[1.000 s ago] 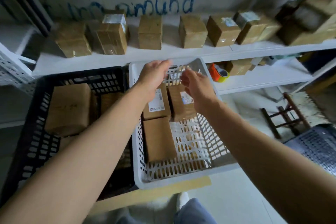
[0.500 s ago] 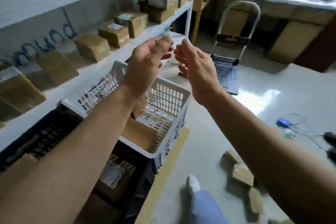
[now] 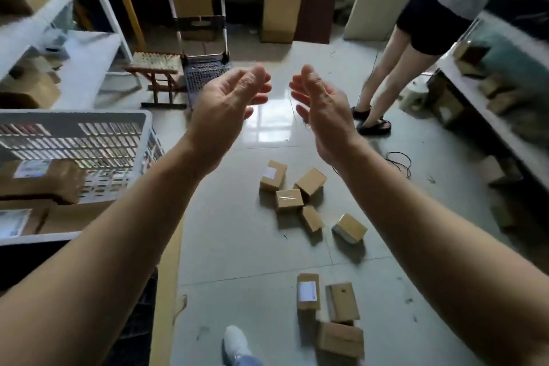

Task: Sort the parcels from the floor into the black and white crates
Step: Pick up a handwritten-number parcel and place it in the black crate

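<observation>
Attention has been turned away from the crates and toward the floor: 1 second ago both hands were held over the white crate with the shelf behind it, and now the view has been swung round to the tiled floor where the unsorted parcels lie. The left hand [image 3: 228, 98] and right hand [image 3: 320, 107] are raised side by side, palms facing each other and apart; each grip is wide and nothing is held in either.

The white crate [image 3: 142, 134] is now seen at the left edge, with at least 3 taped parcels inside it. The black crate is mostly out of view; only a dark edge is seen below the white one.

On the floor, 5 parcels are scattered in a loose cluster [image 3: 289, 199] ahead, and 3 more [image 3: 332, 315] lie close to the white shoe [image 3: 236, 342]. A second person [image 3: 416, 38] stands beyond, well apart from the parcels.

From this it is judged that a deposit has been completed and a fresh pick is about to be started. At least 8 parcels remain to be sorted, so the task is far from finished. The near group of 3 is judged the easiest to reach.
</observation>
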The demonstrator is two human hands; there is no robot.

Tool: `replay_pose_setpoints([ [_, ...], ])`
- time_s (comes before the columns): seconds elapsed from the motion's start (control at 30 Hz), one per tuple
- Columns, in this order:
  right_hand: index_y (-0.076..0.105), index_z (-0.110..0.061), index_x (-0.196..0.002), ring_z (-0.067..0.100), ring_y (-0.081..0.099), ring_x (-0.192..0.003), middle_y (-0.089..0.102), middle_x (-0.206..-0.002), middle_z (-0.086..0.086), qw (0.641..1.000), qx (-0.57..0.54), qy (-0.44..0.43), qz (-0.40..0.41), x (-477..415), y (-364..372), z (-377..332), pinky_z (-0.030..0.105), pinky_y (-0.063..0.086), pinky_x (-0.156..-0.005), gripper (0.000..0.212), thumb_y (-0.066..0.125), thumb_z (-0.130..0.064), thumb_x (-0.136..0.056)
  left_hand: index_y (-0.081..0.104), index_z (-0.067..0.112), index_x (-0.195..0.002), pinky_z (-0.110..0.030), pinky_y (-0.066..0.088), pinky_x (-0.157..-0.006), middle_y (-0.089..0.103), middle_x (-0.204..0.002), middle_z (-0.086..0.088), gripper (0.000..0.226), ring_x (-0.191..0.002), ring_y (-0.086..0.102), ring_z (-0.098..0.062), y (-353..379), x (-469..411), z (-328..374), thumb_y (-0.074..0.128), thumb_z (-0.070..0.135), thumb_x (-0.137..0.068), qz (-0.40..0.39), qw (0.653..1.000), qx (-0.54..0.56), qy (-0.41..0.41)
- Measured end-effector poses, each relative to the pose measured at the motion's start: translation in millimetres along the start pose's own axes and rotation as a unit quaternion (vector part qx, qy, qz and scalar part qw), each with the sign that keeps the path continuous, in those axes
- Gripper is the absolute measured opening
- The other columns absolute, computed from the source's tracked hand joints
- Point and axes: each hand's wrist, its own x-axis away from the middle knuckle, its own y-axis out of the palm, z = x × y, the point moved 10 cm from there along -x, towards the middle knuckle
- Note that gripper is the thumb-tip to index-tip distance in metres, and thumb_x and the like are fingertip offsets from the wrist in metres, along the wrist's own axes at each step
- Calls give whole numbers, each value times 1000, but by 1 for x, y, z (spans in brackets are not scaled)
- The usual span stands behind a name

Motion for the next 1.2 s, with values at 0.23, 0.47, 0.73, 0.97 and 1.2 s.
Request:
replay_pose_setpoints([
  [0.23,61,-13,-106,9,59,-105,64,-103,-4,995,-6,41,93,80,-131,56,26,44,-96,29,45,-35,-99,61,17,-103,-38,49,-96,66,-107,-4,26,-104,65,-18,146,40,-24,41,33,-101,-72,995,31,-55],
  [0.47,62,-19,-87,21,60,-104,64,-96,2,974,46,142,168,179,-265,155,39,45,-96,29,49,-43,-96,60,9,-110,-42,47,-98,64,-112,-11,33,-107,63,-24,288,105,-97,41,34,-101,-96,982,49,-154],
  [0.73,63,-15,-82,17,56,-88,62,-89,3,949,45,252,182,242,-315,256,31,43,-81,32,50,-41,-96,63,12,-106,-30,45,-81,66,-108,-8,32,-99,62,-19,355,161,-195,43,37,-99,-103,960,49,-256],
  [0.97,57,10,-108,29,56,-87,59,-92,18,919,69,336,194,269,-325,382,39,47,-79,54,47,-41,-97,61,10,-110,-33,47,-89,65,-108,-9,35,-102,61,-21,374,194,-328,43,38,-99,-107,928,-7,-357],
  [1.2,61,6,-103,21,51,-85,56,-85,7,870,92,445,192,300,-348,559,40,46,-84,48,46,-40,-97,61,8,-96,-23,38,-63,58,-94,-7,24,-87,51,-19,396,237,-502,47,29,-97,-89,887,-80,-446],
])
